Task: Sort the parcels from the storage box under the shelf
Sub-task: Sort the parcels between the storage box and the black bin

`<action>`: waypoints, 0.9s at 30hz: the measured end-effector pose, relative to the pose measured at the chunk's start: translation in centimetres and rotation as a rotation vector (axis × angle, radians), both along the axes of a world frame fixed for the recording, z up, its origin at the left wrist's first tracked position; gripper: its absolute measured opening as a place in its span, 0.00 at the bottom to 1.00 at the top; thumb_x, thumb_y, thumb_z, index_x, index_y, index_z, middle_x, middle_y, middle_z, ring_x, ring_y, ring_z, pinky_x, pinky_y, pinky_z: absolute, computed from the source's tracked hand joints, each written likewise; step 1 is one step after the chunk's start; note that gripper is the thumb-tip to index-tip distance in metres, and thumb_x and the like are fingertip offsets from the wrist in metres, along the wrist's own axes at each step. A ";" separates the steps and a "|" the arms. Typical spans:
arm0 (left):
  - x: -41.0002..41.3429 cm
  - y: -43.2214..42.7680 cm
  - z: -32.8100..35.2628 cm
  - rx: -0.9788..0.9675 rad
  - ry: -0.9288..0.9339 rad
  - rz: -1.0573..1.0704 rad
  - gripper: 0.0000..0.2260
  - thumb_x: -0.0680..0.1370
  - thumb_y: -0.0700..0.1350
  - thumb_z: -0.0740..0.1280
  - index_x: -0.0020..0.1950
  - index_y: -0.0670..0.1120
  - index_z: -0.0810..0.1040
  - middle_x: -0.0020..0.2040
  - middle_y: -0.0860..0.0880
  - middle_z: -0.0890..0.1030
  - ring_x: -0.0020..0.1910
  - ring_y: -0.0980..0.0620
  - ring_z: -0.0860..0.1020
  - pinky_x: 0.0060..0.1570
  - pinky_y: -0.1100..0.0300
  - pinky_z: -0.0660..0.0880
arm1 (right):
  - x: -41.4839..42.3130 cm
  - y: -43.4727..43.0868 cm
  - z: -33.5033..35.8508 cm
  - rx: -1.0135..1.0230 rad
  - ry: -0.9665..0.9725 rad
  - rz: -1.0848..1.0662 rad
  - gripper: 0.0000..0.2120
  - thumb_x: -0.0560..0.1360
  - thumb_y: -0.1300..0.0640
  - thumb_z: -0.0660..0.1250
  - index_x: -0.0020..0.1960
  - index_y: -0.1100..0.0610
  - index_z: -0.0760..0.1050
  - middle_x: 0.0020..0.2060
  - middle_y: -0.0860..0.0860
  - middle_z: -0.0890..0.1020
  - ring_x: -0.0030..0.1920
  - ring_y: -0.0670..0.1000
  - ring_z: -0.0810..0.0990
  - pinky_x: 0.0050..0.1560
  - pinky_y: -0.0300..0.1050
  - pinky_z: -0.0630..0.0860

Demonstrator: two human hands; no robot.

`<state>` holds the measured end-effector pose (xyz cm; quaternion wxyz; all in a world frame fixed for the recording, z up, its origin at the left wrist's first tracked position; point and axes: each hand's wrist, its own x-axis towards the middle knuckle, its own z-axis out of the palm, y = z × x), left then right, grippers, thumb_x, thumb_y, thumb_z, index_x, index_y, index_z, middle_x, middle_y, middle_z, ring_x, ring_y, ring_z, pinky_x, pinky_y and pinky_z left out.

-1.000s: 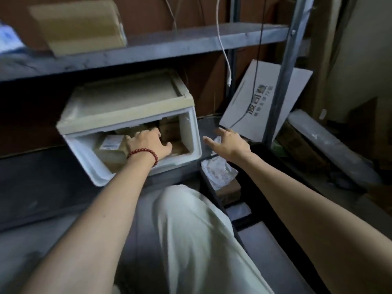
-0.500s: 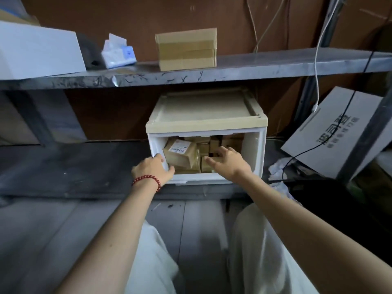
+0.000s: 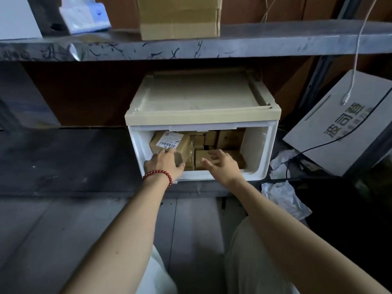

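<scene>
Both hands are reaching into the open front of the storage box [image 3: 263, 153] under the shelf [image 3: 212, 46]. The left hand [image 3: 164, 164], a red bead bracelet [image 3: 158, 174] on its wrist, is closing its fingers around the lower corner of a labelled parcel [image 3: 169, 142] that is sitting tilted at the left of the box. The right hand [image 3: 220, 164] is hovering with fingers spread, loosely curled, just over a flat brown parcel [image 3: 237, 159] at the front; whether it is touching is hard to tell.

The box, white with a beige lid [image 3: 201, 98], is sitting on the lowest shelf board, and it is holding the parcels packed tightly together, more of them stacked behind. Above, a taped carton [image 3: 180, 20] is resting on the shelf. To the right, a white panel with printed characters [image 3: 343, 128] is leaning, a cable [image 3: 356, 60] dangling in front of it.

The likely trouble is the tight packing: pulling the tilted parcel by one corner could be dragging its neighbours forward and spilling them over the low front lip. A corner grip may also be slipping if the parcel is heavy. The dim light could be making labels hard to read, risking a wrong sort.
</scene>
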<state>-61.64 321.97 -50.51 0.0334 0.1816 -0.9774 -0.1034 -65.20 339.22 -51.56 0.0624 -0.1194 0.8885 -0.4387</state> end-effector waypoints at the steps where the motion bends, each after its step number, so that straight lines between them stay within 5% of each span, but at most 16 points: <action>1: -0.8 0.0 -0.1 0.011 0.008 -0.007 0.23 0.77 0.58 0.62 0.70 0.51 0.65 0.68 0.47 0.70 0.63 0.44 0.72 0.56 0.49 0.73 | -0.4 -0.4 -0.2 0.023 0.013 0.017 0.22 0.76 0.45 0.65 0.67 0.53 0.71 0.63 0.53 0.74 0.59 0.52 0.76 0.58 0.42 0.70; 8: -5.3 -1.4 -2.2 -0.061 0.067 -0.076 0.25 0.78 0.60 0.58 0.72 0.51 0.63 0.71 0.47 0.66 0.70 0.43 0.63 0.60 0.45 0.72 | -3.7 -2.5 -2.2 0.109 0.043 0.032 0.24 0.77 0.44 0.63 0.70 0.51 0.68 0.65 0.53 0.70 0.49 0.50 0.76 0.55 0.45 0.72; 12: -6.5 -2.9 -3.8 -0.102 0.127 -0.131 0.24 0.79 0.59 0.57 0.72 0.52 0.64 0.72 0.48 0.65 0.71 0.45 0.62 0.65 0.48 0.65 | -5.2 -4.0 -3.3 0.097 0.051 -0.009 0.24 0.77 0.43 0.62 0.70 0.51 0.68 0.65 0.53 0.69 0.58 0.54 0.76 0.56 0.48 0.74; 21: -8.7 -6.3 -5.4 -0.033 0.157 -0.007 0.25 0.80 0.56 0.57 0.73 0.47 0.63 0.75 0.42 0.60 0.73 0.42 0.58 0.70 0.49 0.59 | -7.7 -8.3 -6.4 0.078 -0.027 -0.015 0.22 0.81 0.45 0.56 0.72 0.52 0.66 0.66 0.58 0.69 0.60 0.60 0.76 0.60 0.48 0.70; 24: -9.0 -6.0 -5.4 0.036 0.116 0.072 0.27 0.78 0.59 0.57 0.73 0.47 0.61 0.75 0.39 0.57 0.72 0.40 0.57 0.67 0.48 0.62 | -8.0 -9.4 -7.3 0.099 -0.058 0.018 0.24 0.81 0.44 0.55 0.74 0.53 0.63 0.67 0.60 0.70 0.66 0.60 0.71 0.63 0.49 0.68; 27: -9.3 -6.2 -5.2 0.031 0.126 0.077 0.30 0.76 0.61 0.60 0.71 0.44 0.63 0.69 0.39 0.64 0.66 0.39 0.62 0.62 0.49 0.66 | -8.1 -10.4 -7.7 0.059 -0.073 0.025 0.23 0.82 0.47 0.53 0.73 0.55 0.62 0.66 0.60 0.72 0.68 0.60 0.68 0.62 0.49 0.67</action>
